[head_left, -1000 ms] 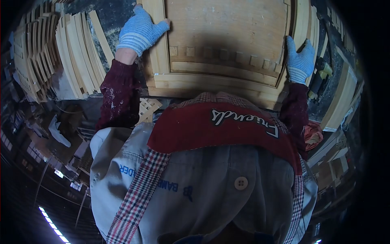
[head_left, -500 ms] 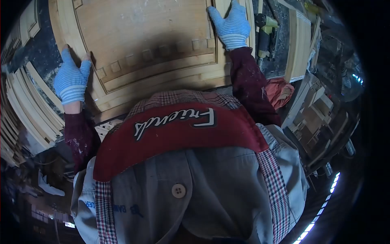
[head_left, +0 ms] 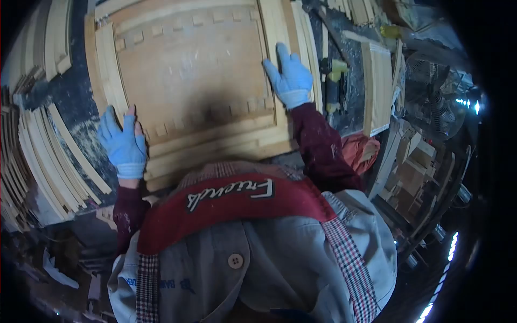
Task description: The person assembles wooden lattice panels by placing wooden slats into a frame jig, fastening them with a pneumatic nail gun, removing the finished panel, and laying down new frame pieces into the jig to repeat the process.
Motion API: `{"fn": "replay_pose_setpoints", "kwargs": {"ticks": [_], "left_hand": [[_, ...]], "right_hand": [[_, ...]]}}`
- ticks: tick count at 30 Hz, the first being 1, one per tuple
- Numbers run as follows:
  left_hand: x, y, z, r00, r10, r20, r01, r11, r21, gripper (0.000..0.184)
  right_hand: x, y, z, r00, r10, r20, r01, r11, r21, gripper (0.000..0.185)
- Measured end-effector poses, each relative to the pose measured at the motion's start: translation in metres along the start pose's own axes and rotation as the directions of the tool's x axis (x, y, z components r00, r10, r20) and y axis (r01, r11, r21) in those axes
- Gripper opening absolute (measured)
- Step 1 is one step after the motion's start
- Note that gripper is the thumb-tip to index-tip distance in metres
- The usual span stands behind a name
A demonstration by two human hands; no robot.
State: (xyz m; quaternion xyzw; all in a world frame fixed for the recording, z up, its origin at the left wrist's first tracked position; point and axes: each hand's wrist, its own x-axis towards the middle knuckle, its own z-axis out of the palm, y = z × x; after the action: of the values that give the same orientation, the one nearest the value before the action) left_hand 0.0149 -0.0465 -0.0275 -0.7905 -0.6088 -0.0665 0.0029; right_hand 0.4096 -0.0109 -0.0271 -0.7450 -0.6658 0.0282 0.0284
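Note:
A wooden panel in a pale wood frame lies flat in front of me, with small wood blocks along its far and near edges. My left hand, in a light blue knit glove with bare fingertips showing at the thumb and index finger, rests with fingers apart at the frame's near left side. My right hand, gloved alike, lies spread over the frame's right strip. Neither hand holds a loose thing.
Curved wood strips are stacked at the left. To the right lie a green and black power tool, a stack of pale boards and a red cloth. A fan stands farther right.
The view has shifted, so the frame's far end with its row of blocks now shows. Both hands appear lower in the picture, still on the frame; the left fingers are spread wider.

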Motion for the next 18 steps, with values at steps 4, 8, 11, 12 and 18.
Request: {"fn": "replay_pose_setpoints", "kwargs": {"ticks": [4, 8, 11, 12, 18], "left_hand": [[0.022, -0.001, -0.011, 0.999, -0.014, -0.031, 0.009, 0.988, -0.152, 0.034], [0.063, -0.004, -0.007, 0.996, 0.043, -0.075, -0.046, 0.998, -0.048, 0.042], [0.072, -0.012, 0.013, 0.991, 0.071, -0.109, -0.074, 0.997, -0.021, 0.044], [0.071, -0.013, 0.015, 0.989, 0.073, -0.132, -0.078, 0.996, -0.031, 0.045], [0.067, -0.006, 0.016, 0.997, 0.021, -0.079, -0.022, 1.0, -0.015, 0.046]], "right_hand": [[-0.001, 0.009, -0.006, 0.998, -0.07, -0.006, 0.07, 0.994, 0.084, 0.054], [-0.003, 0.014, -0.013, 0.993, -0.114, 0.016, 0.113, 0.992, 0.061, 0.054], [-0.012, 0.01, -0.009, 0.985, -0.122, -0.12, 0.133, 0.987, 0.092, 0.055], [-0.012, 0.012, -0.006, 0.986, -0.12, -0.118, 0.132, 0.986, 0.101, 0.055], [0.0, 0.028, -0.015, 0.986, -0.113, 0.12, 0.074, 0.954, 0.29, 0.048]]}}
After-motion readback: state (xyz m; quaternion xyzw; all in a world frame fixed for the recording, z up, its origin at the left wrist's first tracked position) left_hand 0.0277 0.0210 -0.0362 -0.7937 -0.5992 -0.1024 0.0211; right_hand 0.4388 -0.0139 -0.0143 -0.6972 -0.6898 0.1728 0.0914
